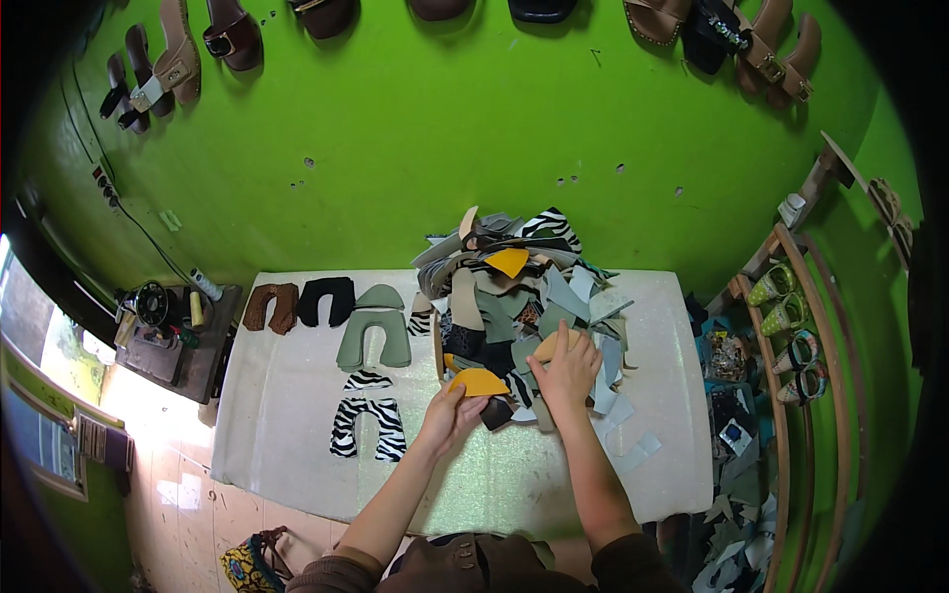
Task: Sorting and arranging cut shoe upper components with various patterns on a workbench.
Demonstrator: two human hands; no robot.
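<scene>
My left hand (pixel 452 419) pinches a yellow half-moon leather piece (pixel 479 382) at its left end, over the near edge of a heap of cut scraps (pixel 499 326). My right hand (pixel 567 374) is at the heap's near right side, fingers and thumb around a tan rounded piece (pixel 550 346), partly hidden by the hand. Another yellow piece (pixel 507 262) lies higher on the heap. To the left, U-shaped pieces rest on the table: brown (pixel 270 308), black (pixel 327 300), grey-green (pixel 374 341) and zebra-striped (pixel 367 428). Small curved pieces in green (pixel 380 296) and zebra stripe (pixel 368 381) lie above the last two.
The pale-covered table (pixel 287 415) stands against a green wall hung with sandals (pixel 233 38). A sewing machine (pixel 153 306) stands at the left. On the right are a wooden shoe rack (pixel 781 326) and scraps below (pixel 732 514). A patterned bag (pixel 252 563) sits at lower left.
</scene>
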